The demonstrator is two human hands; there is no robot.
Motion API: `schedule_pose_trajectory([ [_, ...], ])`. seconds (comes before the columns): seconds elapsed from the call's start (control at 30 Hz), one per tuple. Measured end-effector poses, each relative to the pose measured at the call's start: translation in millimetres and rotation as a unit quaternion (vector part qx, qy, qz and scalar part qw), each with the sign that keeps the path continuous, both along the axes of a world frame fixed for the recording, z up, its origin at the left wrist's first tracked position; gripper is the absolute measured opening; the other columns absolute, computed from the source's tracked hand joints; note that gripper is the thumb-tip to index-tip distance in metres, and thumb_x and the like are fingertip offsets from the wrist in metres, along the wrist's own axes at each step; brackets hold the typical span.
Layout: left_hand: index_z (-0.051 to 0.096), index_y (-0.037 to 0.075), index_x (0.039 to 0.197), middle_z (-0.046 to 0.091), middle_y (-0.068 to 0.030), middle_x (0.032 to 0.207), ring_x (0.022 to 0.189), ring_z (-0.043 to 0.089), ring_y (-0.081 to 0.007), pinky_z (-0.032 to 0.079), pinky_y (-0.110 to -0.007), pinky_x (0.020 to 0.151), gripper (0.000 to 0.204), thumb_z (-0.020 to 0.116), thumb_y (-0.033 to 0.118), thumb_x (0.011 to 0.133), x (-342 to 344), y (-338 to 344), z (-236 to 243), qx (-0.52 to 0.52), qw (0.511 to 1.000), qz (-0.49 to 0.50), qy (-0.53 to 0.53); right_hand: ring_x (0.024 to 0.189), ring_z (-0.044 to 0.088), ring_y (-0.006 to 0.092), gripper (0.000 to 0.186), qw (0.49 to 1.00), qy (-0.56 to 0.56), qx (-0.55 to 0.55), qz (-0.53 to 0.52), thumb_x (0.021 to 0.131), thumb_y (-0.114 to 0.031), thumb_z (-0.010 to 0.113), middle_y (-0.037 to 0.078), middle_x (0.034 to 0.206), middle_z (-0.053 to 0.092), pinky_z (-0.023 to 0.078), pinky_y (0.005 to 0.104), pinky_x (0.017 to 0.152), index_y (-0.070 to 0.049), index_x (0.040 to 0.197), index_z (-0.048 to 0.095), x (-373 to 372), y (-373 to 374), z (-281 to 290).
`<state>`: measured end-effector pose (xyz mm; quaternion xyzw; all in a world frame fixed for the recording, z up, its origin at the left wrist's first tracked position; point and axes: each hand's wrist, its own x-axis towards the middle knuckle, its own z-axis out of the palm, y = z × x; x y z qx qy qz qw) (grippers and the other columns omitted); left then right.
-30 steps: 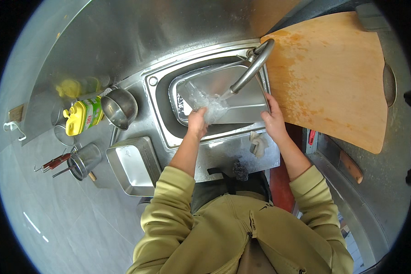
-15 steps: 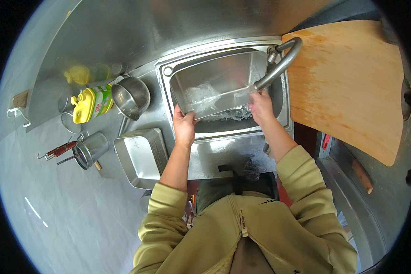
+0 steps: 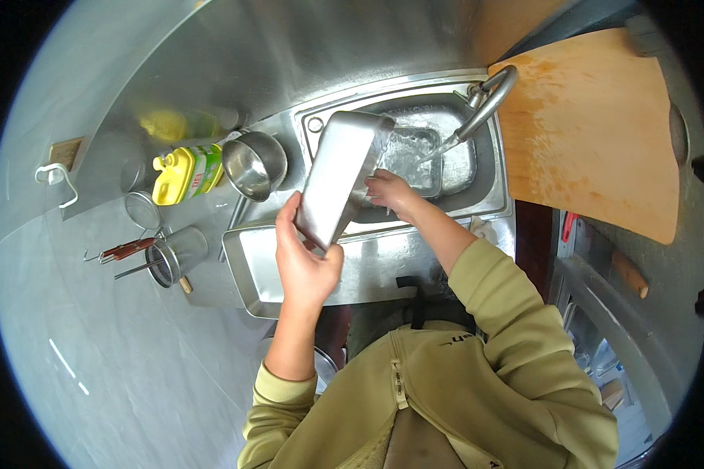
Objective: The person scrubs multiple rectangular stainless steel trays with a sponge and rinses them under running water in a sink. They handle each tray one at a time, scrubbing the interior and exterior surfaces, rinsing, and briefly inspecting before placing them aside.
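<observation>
- With the lifted pan as the clock's centre and twelve at the top: the steel sink (image 3: 489, 168) lies between two and three o'clock, its left part covered by that pan.
- At two o'clock a curved tap (image 3: 489, 109) sends a water stream (image 3: 436, 152) into a rectangular metal container (image 3: 441, 166) inside the sink.
- Near three o'clock, a large wooden board (image 3: 594, 133) with damp-looking patches adjoins the sink's right side.
- At nine o'clock sit a round metal pot (image 3: 256, 162) and, farther out, a yellow jug (image 3: 178, 176) with a green label.
- Between seven and eight o'clock, a shallow metal tray (image 3: 258, 270) rests on the counter, partly hidden by the left hand.
- The metal pan (image 3: 338, 172) is silver, deep-sided and rectangular, tipped up, a bright flat face showing; it is raised over the sink's left end and front edge.
- At seven o'clock, the left hand (image 3: 308, 262) clamps the pan's lower end, thumb and fingers on opposite sides.
- At three o'clock, the right hand (image 3: 393, 193) has curled fingers by the pan's side; whether they grip it, I cannot tell.
</observation>
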<state>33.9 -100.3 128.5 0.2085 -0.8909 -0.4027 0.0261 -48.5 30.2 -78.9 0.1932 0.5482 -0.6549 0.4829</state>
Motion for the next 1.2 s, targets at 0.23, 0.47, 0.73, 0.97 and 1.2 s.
schedule_pose_trajectory([
  [0.23,0.045,0.004,0.138,0.053,-0.0177,0.125,0.104,0.059,-0.0307,0.053,-0.03,0.072,0.084,0.073,0.001,0.058,27.7,4.2,69.5,-0.152,0.974,-0.134,0.101,0.097,0.059,0.017,0.035,0.983,0.06,-0.151,-0.091,0.096,-0.023,0.056,0.009,0.111,0.065,0.046,0.0314,0.086,-0.002,0.123,0.058,8.7,-39.2,78.0],
  [0.47,0.038,-0.002,0.142,0.046,-0.0168,0.139,0.124,0.05,-0.0272,0.041,-0.038,0.103,0.071,0.059,0.0,0.074,58.1,-59.5,111.9,0.113,0.974,0.029,0.193,0.099,0.061,0.0169,0.036,0.969,0.228,-0.015,-0.097,0.097,-0.027,0.058,0.009,0.106,0.067,0.047,0.0319,0.089,-0.001,0.122,0.058,12.8,-36.5,169.1],
  [0.73,0.038,-0.003,0.141,0.052,-0.0152,0.132,0.121,0.051,-0.0255,0.038,-0.039,0.106,0.057,0.041,0.004,0.084,102.3,-115.7,112.6,0.595,0.777,0.024,0.205,0.103,0.054,0.0099,0.034,0.873,0.486,0.026,-0.028,0.1,-0.014,0.049,0.006,0.113,0.062,0.043,0.0264,0.092,0.003,0.129,0.053,45.3,43.8,368.8],
  [0.97,0.044,-0.005,0.135,0.056,-0.0159,0.128,0.12,0.053,-0.0274,0.039,-0.041,0.105,0.052,0.041,0.006,0.084,114.8,-113.0,121.8,0.653,0.727,-0.005,0.213,0.105,0.053,0.0108,0.037,0.863,0.5,0.068,-0.029,0.102,-0.017,0.048,0.006,0.114,0.061,0.041,0.0257,0.093,0.004,0.132,0.051,79.8,42.2,430.7],
  [1.2,0.042,-0.006,0.136,0.053,-0.0171,0.132,0.123,0.051,-0.0279,0.038,-0.041,0.106,0.053,0.042,0.007,0.085,122.1,-109.3,136.4,0.634,0.746,-0.026,0.204,0.105,0.054,0.0103,0.038,0.897,0.434,0.077,-0.039,0.102,-0.022,0.049,0.005,0.115,0.061,0.042,0.0255,0.093,0.003,0.13,0.053,79.6,54.4,415.5],
])
